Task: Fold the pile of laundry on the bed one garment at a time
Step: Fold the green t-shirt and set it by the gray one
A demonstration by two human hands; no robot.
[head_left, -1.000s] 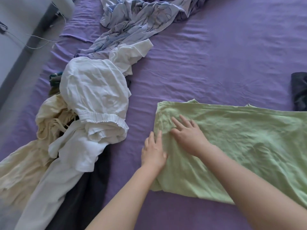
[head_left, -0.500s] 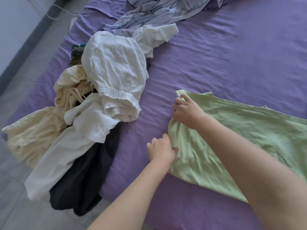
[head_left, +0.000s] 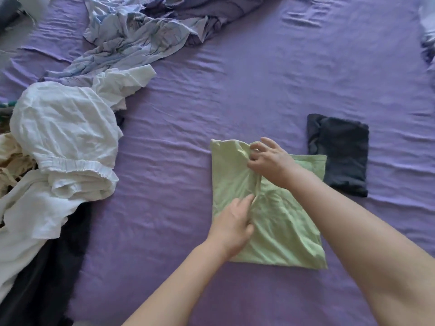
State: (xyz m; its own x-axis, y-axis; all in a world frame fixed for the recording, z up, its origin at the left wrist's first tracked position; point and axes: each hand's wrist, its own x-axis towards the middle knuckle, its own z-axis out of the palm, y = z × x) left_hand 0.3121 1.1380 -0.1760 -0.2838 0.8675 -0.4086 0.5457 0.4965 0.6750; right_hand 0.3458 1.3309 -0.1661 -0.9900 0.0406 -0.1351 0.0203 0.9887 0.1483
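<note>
I log, centre frame: garment point(head_left: 277, 222) pale green, plain | right of centre: folded garment point(head_left: 341, 154) dark navy | left: white garment point(head_left: 63, 135) | upper left: pale blue printed fabric point(head_left: 131, 38) | bedsheet point(head_left: 235, 90) purple.

Open purple bedsheet point(head_left: 235, 95): 10 to 1 o'clock of folded light-green cloth garment point(head_left: 282, 227). Obstacles: folded dark navy garment point(head_left: 341, 154) touching at 2 o'clock; heaped white, cream and black laundry pile point(head_left: 58, 149) well apart, 9 o'clock.
</note>
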